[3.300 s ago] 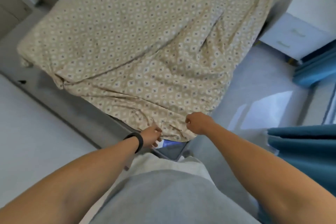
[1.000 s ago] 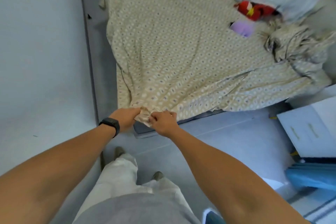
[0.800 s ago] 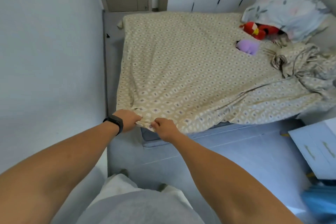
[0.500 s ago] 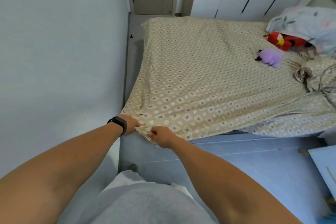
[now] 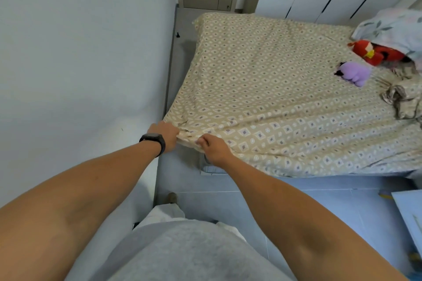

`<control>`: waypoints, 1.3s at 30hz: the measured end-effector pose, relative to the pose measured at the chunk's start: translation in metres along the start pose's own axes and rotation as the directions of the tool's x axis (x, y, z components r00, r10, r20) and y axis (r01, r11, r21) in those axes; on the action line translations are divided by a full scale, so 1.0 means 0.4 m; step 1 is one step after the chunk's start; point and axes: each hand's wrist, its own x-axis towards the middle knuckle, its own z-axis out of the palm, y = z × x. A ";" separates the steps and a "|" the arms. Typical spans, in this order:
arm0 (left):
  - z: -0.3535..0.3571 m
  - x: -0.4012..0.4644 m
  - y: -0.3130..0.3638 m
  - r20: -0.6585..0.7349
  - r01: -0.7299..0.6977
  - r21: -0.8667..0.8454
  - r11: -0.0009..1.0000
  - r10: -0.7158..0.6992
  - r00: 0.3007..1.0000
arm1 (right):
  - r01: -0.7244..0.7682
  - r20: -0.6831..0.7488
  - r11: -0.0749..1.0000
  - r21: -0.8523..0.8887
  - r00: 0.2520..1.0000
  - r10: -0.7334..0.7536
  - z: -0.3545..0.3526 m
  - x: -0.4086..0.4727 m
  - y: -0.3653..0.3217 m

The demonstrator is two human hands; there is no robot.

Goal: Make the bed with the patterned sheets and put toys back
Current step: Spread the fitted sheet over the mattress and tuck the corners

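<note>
From the head view, the left hand and right hand both pinch the near corner of the patterned sheet, which stretches away to the right over the bed toward the toys.

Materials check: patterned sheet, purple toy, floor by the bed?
Patterned sheet: thin woven fabric, likely cotton or a blend; matte, creasing into fine folds where the left hand and right hand grip its corner. Purple toy: soft plush, fuzzy matte surface, rounded stuffed shape. Floor: seemingly glazed tile; smooth, slight sheen, straight joint lines.
</note>
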 end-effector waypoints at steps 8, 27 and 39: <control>-0.016 0.000 0.080 -0.238 0.026 -0.518 0.855 -0.174 0.956 | -0.035 -0.087 0.903 -0.429 0.996 -0.003 -0.044 -0.046 0.087; -0.066 0.118 0.096 0.035 -0.285 -0.177 0.942 0.295 0.955 | -0.437 0.076 0.897 -0.063 0.894 0.441 -0.180 -0.178 0.299; -0.081 0.180 0.091 0.260 -0.287 -0.090 0.954 0.301 0.918 | -0.372 0.053 0.871 -0.320 0.911 0.408 -0.153 -0.171 0.333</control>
